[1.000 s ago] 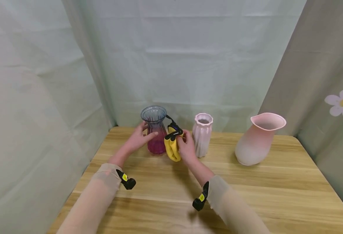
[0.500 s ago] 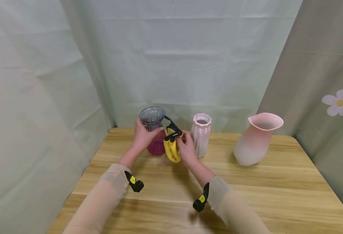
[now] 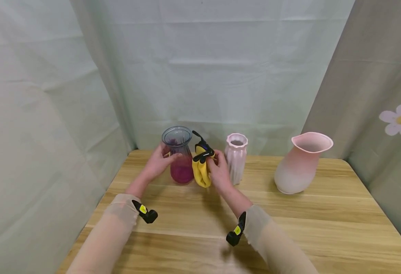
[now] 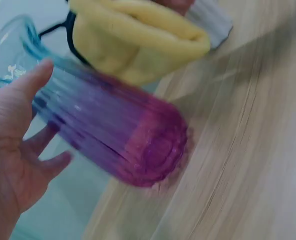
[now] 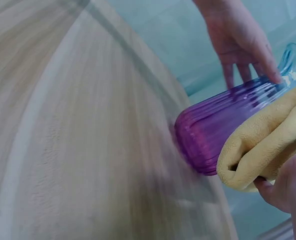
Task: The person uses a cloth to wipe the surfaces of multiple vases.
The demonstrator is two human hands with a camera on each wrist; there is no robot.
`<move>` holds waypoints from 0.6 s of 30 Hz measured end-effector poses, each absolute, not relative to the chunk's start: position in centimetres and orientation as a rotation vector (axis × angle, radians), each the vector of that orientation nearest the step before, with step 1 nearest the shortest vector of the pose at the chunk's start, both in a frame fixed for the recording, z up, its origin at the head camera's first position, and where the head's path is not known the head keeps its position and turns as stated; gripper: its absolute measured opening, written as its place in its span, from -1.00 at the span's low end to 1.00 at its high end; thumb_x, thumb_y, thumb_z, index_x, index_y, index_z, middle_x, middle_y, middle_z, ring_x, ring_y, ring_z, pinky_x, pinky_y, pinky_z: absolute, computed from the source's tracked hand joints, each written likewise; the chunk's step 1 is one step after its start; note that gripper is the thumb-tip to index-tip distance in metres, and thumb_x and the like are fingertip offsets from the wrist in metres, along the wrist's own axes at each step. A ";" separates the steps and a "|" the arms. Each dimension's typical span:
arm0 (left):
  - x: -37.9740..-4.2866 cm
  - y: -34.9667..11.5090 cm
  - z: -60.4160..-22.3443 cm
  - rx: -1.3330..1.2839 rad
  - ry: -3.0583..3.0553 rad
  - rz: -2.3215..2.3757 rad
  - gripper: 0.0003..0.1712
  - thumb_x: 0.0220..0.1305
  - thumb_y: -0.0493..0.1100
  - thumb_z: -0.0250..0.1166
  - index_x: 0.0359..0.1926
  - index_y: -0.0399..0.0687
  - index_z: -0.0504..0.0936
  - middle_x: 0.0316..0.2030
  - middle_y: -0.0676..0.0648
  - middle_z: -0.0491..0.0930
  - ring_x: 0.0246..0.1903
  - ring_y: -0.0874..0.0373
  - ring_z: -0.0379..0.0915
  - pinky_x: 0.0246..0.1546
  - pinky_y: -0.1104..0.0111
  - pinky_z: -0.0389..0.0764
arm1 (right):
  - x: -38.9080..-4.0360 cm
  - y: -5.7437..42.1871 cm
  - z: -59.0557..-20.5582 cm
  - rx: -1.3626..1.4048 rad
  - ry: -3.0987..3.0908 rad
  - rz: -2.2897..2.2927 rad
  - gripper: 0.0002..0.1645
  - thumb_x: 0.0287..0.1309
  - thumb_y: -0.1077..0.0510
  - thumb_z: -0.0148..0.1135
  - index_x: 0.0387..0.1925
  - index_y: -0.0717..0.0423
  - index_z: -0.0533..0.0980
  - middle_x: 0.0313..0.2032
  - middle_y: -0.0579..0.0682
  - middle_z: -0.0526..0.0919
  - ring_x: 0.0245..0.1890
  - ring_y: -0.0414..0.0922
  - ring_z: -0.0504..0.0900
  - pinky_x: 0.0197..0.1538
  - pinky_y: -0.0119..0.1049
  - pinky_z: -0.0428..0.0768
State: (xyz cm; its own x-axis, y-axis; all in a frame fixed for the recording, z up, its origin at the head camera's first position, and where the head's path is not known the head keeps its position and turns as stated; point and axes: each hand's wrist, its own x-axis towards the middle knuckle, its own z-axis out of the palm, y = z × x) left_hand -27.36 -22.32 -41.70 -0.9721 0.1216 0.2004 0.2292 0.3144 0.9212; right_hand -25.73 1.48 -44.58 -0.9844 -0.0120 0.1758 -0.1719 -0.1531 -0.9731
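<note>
A ribbed glass vase (image 3: 181,167), clear blue at its flared mouth and purple-pink below, stands near the table's back edge. My left hand (image 3: 156,164) holds it from the left, thumb on the near side and fingers reaching behind. In the left wrist view, the thumb overlaps the vase's upper part and the other fingers are spread. My right hand (image 3: 219,173) grips a folded yellow cloth (image 3: 201,173) with black edging and a black strap. The cloth lies against the vase's right side, as the right wrist view also shows.
Just right of my right hand stands a pale pink fluted vase (image 3: 236,160). Farther right is a larger pink-to-white pitcher-shaped vase (image 3: 297,167). The wooden table (image 3: 323,228) meets pale curtains (image 3: 221,76) at its back and sides.
The left hand moved up and closer round the glass vase, then back left and lower. The vase shifted slightly toward me. The right hand and cloth stayed almost in place.
</note>
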 end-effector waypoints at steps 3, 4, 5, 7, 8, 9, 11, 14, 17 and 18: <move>-27.6 -23.0 -41.9 -0.406 -2.506 -1.777 -0.26 0.40 -0.08 0.38 0.48 -0.15 0.29 0.39 -0.24 0.38 0.43 -0.17 0.22 0.35 -0.04 0.38 | -26.0 1.3 -43.9 0.221 -1.979 2.285 -0.73 0.51 0.21 0.06 0.16 0.15 0.45 0.13 0.11 0.59 0.07 0.01 0.60 0.06 -0.15 0.63; -27.7 -23.1 -41.9 -0.417 -2.515 -1.776 -0.26 0.41 -0.07 0.38 0.48 -0.14 0.30 0.40 -0.23 0.37 0.44 -0.17 0.21 0.34 -0.05 0.39 | -26.1 1.2 -43.6 0.218 -1.979 2.278 -0.73 0.51 0.21 0.08 0.16 0.13 0.45 0.13 0.10 0.60 0.07 0.01 0.60 0.05 -0.15 0.63; -27.7 -23.2 -41.9 -0.423 -2.522 -1.769 -0.26 0.41 -0.06 0.38 0.48 -0.13 0.31 0.40 -0.23 0.37 0.44 -0.18 0.21 0.33 -0.05 0.40 | -26.2 1.1 -43.3 0.215 -1.980 2.271 -0.72 0.51 0.19 0.09 0.16 0.12 0.46 0.13 0.09 0.60 0.07 0.00 0.60 0.04 -0.17 0.63; -27.8 -23.4 -42.0 -0.438 -2.531 -1.753 -0.25 0.41 -0.04 0.37 0.50 -0.09 0.30 0.42 -0.21 0.35 0.45 -0.18 0.18 0.35 -0.05 0.38 | -26.6 0.8 -42.7 0.212 -1.964 2.270 -0.71 0.50 0.18 0.11 0.16 0.10 0.47 0.13 0.07 0.61 0.06 -0.02 0.60 0.02 -0.18 0.62; -27.8 -23.5 -42.0 -0.440 -2.534 -1.745 -0.25 0.41 -0.03 0.37 0.50 -0.08 0.30 0.42 -0.20 0.35 0.45 -0.18 0.18 0.34 -0.04 0.38 | -26.8 0.6 -42.4 0.212 -1.948 2.276 -0.71 0.49 0.17 0.12 0.17 0.10 0.47 0.12 0.07 0.62 0.06 -0.02 0.60 0.01 -0.18 0.62; -27.8 -23.5 -42.1 -0.438 -2.538 -1.733 -0.25 0.41 -0.02 0.37 0.50 -0.05 0.31 0.42 -0.19 0.36 0.45 -0.17 0.19 0.34 -0.04 0.39 | -27.0 0.4 -42.1 0.216 -1.927 2.286 -0.70 0.50 0.17 0.12 0.18 0.09 0.46 0.12 0.07 0.61 0.06 -0.03 0.60 0.01 -0.19 0.62; -27.9 -23.6 -42.2 -0.440 -2.551 -1.708 -0.24 0.41 0.01 0.37 0.51 -0.04 0.30 0.42 -0.18 0.36 0.44 -0.18 0.20 0.34 -0.04 0.40 | -27.4 -0.1 -41.5 0.223 -1.870 2.321 -0.68 0.50 0.18 0.12 0.20 0.10 0.45 0.13 0.08 0.60 0.07 -0.03 0.59 0.02 -0.18 0.62; -27.9 -23.6 -42.2 -0.440 -2.561 -1.689 -0.22 0.39 0.03 0.38 0.52 0.01 0.30 0.40 -0.17 0.39 0.42 -0.17 0.24 0.32 -0.03 0.42 | -27.8 -1.1 -40.7 0.242 -1.795 2.371 -0.66 0.49 0.22 0.11 0.22 0.15 0.43 0.14 0.13 0.59 0.09 0.00 0.58 0.04 -0.17 0.62; -27.9 -23.5 -42.1 -0.451 -2.564 -1.686 -0.20 0.39 0.04 0.38 0.53 0.03 0.28 0.39 -0.14 0.40 0.42 -0.16 0.26 0.31 -0.03 0.43 | -27.9 -2.0 -40.1 0.251 -1.767 2.412 -0.65 0.48 0.26 0.12 0.22 0.19 0.43 0.15 0.16 0.58 0.09 0.00 0.57 0.08 -0.19 0.62; -27.9 -23.5 -42.1 -0.450 -2.562 -1.689 -0.20 0.39 0.04 0.39 0.53 0.05 0.29 0.39 -0.13 0.41 0.41 -0.15 0.26 0.31 -0.02 0.44 | -27.9 -2.2 -40.0 0.249 -1.771 2.419 -0.66 0.48 0.26 0.12 0.22 0.19 0.44 0.15 0.16 0.59 0.08 -0.01 0.57 0.08 -0.20 0.62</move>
State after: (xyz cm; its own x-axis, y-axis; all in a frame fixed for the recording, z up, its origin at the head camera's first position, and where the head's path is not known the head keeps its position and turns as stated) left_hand -27.94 -23.54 -42.14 -0.9571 0.2180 0.1906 0.2611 0.3650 0.8936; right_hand -27.89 -2.23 -39.97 -0.9775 0.0101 0.2106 -0.2038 -0.3013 -0.9315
